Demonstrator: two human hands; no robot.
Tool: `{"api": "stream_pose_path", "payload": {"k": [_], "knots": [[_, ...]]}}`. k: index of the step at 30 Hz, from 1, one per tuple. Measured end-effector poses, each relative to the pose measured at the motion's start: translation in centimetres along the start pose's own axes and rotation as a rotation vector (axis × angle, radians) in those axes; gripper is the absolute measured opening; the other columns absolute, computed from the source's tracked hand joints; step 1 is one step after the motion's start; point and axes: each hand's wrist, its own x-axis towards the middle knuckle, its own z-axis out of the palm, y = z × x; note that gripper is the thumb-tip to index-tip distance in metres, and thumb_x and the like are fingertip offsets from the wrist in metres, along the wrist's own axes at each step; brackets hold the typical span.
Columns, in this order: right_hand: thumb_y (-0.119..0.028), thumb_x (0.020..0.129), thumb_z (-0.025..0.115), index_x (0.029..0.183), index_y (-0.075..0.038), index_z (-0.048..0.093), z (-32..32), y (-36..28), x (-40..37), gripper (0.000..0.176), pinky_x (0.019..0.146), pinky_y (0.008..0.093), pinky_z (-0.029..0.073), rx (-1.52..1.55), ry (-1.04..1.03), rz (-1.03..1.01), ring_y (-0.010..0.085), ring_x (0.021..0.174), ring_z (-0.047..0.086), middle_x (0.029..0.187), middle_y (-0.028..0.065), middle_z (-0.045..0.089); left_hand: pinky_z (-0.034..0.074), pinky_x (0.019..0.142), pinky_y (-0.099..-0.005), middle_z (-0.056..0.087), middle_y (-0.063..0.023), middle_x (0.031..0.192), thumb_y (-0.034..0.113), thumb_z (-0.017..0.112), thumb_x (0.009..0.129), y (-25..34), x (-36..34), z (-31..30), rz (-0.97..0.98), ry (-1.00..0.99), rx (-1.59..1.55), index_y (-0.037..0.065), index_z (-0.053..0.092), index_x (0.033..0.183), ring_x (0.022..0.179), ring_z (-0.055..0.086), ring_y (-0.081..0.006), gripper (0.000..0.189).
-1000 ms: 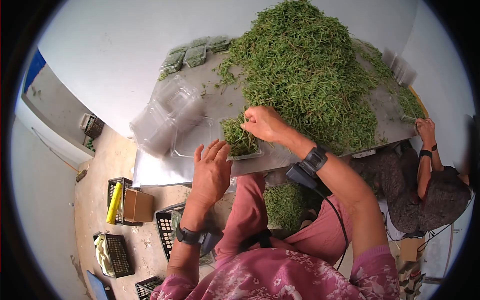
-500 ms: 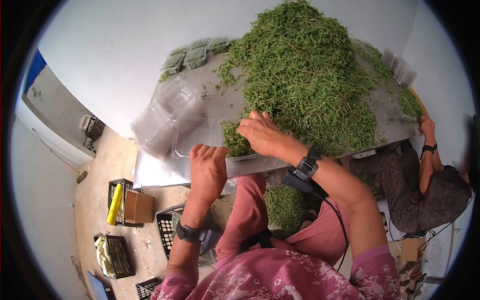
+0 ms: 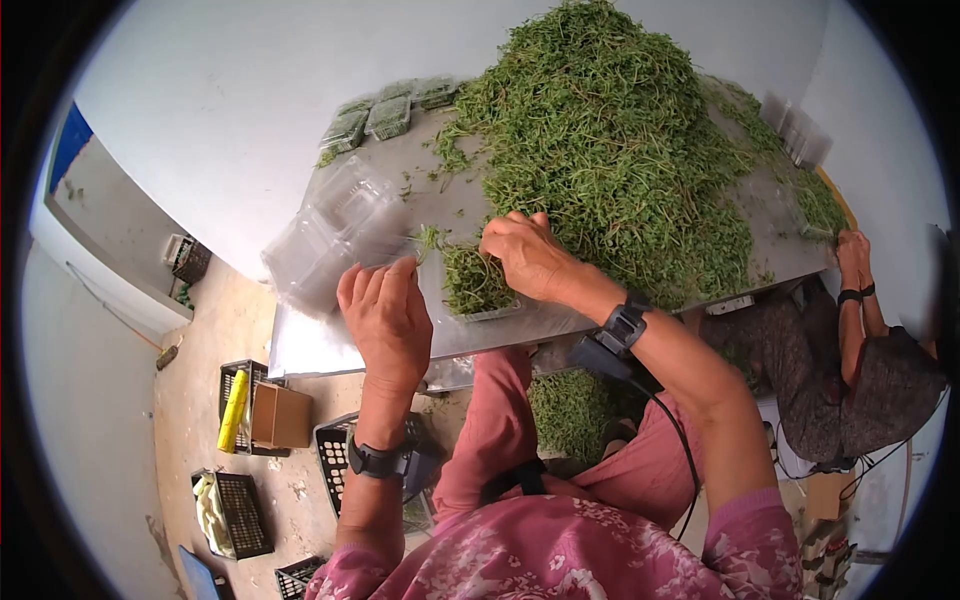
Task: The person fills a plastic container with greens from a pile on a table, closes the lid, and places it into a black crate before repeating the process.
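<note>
Steel table (image 3: 330, 345) against a plain white wall, with a big heap of greens (image 3: 610, 140) covering most of it. Everything below is placed off that heap.

Clear tray (image 3: 490, 313) sits at the heap's near-left foot, touching its edge and roughly full of cut greens. The person's right hand (image 3: 530, 255) is between heap and tray, knuckles up, fingers curled down around a tuft (image 3: 470, 275) at the tray's top; fingertips are buried, so it reads as a loose grasp. Left hand (image 3: 385, 315) is left of the tray, further from the heap, fingers together and raised. A stray sprig (image 3: 428, 240) sticks up by its fingertips; can't tell if it is pinched or only touched.

Stack of empty clear trays (image 3: 335, 230) lies left of the heap. Filled packs (image 3: 375, 115) are at its far-left corner. A co-worker's hand (image 3: 852, 248) rests on the table edge right of the heap. Crates (image 3: 235, 510) and a cardboard box (image 3: 280, 415) are on the floor, well left and below.

Step, by my read: topping up and settling greens in the tray. Next move calls for pressing the tuft flat and tucking loose sprigs inside the rim.
</note>
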Motion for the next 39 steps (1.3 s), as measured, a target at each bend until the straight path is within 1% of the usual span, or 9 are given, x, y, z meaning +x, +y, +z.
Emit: {"api": "stream_pose_path", "payload": {"k": [4, 6, 9, 15, 18, 24, 30, 36, 39], "knots": [[0.006, 0.079, 0.051, 0.098, -0.008, 0.065, 0.1, 1.4, 0.4, 0.028, 0.086, 0.0381, 0.036, 0.015, 0.137, 0.024, 0.0251, 0.101, 0.054, 0.102, 0.0052, 0.06, 0.04, 0.096, -0.0424, 0.065, -0.0077, 0.082, 0.0, 0.062, 0.079, 0.1, -1.8, 3.0, 0.017, -0.102, 0.041, 0.005, 0.065, 0.097, 0.082, 0.06, -0.0247, 0.019], [0.005, 0.08, 0.051, 0.1, -0.008, 0.065, 0.0, 1.4, 0.3, 0.028, 0.085, 0.038, 0.036, -0.007, 0.18, 0.018, 0.0256, 0.1, 0.055, 0.102, 0.0046, 0.061, 0.035, 0.1, -0.048, 0.066, -0.0086, 0.088, 0.006, 0.06, 0.081, 0.3, -3.1, 3.9, -0.015, -0.286, 0.019, 0.006, 0.064, 0.096, 0.097, 0.061, -0.0272, 0.015], [0.005, 0.078, 0.053, 0.104, -0.009, 0.065, -0.1, 0.8, 0.1, 0.032, 0.086, 0.0377, 0.035, -0.009, 0.088, 0.009, 0.0246, 0.103, 0.053, 0.104, 0.0042, 0.061, 0.027, 0.105, -0.0576, 0.067, -0.0085, 0.097, 0.015, 0.059, 0.085, 0.4, -4.3, 4.4, 0.015, -0.514, 0.036, 0.008, 0.063, 0.092, 0.118, 0.056, -0.0307, 0.01], [0.004, 0.075, 0.057, 0.104, -0.01, 0.066, 1.5, -0.2, 0.2, 0.034, 0.088, 0.0389, 0.032, -0.02, -0.032, -0.218, 0.0226, 0.107, 0.05, 0.107, 0.0025, 0.062, 0.024, 0.107, -0.0592, 0.062, -0.0123, 0.118, 0.025, 0.064, 0.087, 0.3, -4.4, 3.4, -0.021, -0.543, 0.0, 0.008, 0.064, 0.106, 0.125, 0.049, -0.0337, 0.025], [0.004, 0.075, 0.057, 0.1, -0.011, 0.067, 2.4, -0.4, 0.3, 0.031, 0.087, 0.0387, 0.031, -0.044, -0.106, -0.213, 0.0225, 0.104, 0.05, 0.105, 0.002, 0.062, 0.023, 0.109, -0.0555, 0.058, -0.0128, 0.126, 0.025, 0.067, 0.087, 0.9, -4.1, 2.4, -0.026, -0.601, 0.032, 0.009, 0.064, 0.114, 0.128, 0.047, -0.0319, 0.032], [0.004, 0.075, 0.058, 0.098, -0.013, 0.068, 2.6, -0.2, 0.1, 0.03, 0.085, 0.0403, 0.031, -0.066, -0.159, -0.175, 0.0226, 0.1, 0.05, 0.099, 0.0017, 0.061, 0.023, 0.11, -0.054, 0.058, -0.0139, 0.127, 0.026, 0.067, 0.087, 0.8, -4.0, 2.2, -0.038, -0.542, -0.042, 0.006, 0.064, 0.114, 0.127, 0.047, -0.0308, 0.034], [0.004, 0.076, 0.057, 0.103, -0.013, 0.068, 3.4, 0.0, 0.1, 0.034, 0.088, 0.0423, 0.03, -0.027, -0.103, -0.151, 0.0226, 0.102, 0.052, 0.103, 0.0013, 0.063, 0.022, 0.11, -0.0596, 0.063, -0.0119, 0.119, 0.031, 0.066, 0.087, 0.4, -4.1, 3.1, -0.006, -0.65, -0.055, 0.005, 0.063, 0.105, 0.129, 0.047, -0.0303, 0.032], [0.005, 0.076, 0.056, 0.105, -0.013, 0.068, 3.2, 0.0, 0.2, 0.036, 0.09, 0.0407, 0.03, -0.015, -0.149, -0.135, 0.0226, 0.102, 0.053, 0.104, 0.0013, 0.064, 0.019, 0.112, -0.0601, 0.062, -0.0108, 0.122, 0.035, 0.067, 0.086, 0.5, -3.2, 2.7, -0.04, -0.857, -0.042, 0.006, 0.062, 0.114, 0.135, 0.042, -0.0299, 0.041], [0.004, 0.078, 0.053, 0.091, -0.01, 0.067, 3.2, 0.3, 0.3, 0.024, 0.087, 0.0436, 0.033, 0.039, -0.035, -0.214, 0.0257, 0.101, 0.053, 0.095, 0.0043, 0.062, 0.019, 0.112, -0.0601, 0.062, -0.011, 0.123, 0.035, 0.068, 0.085, 0.4, -3.1, 2.6, -0.005, -0.869, -0.027, 0.006, 0.061, 0.117, 0.135, 0.042, -0.0292, 0.044]]}}
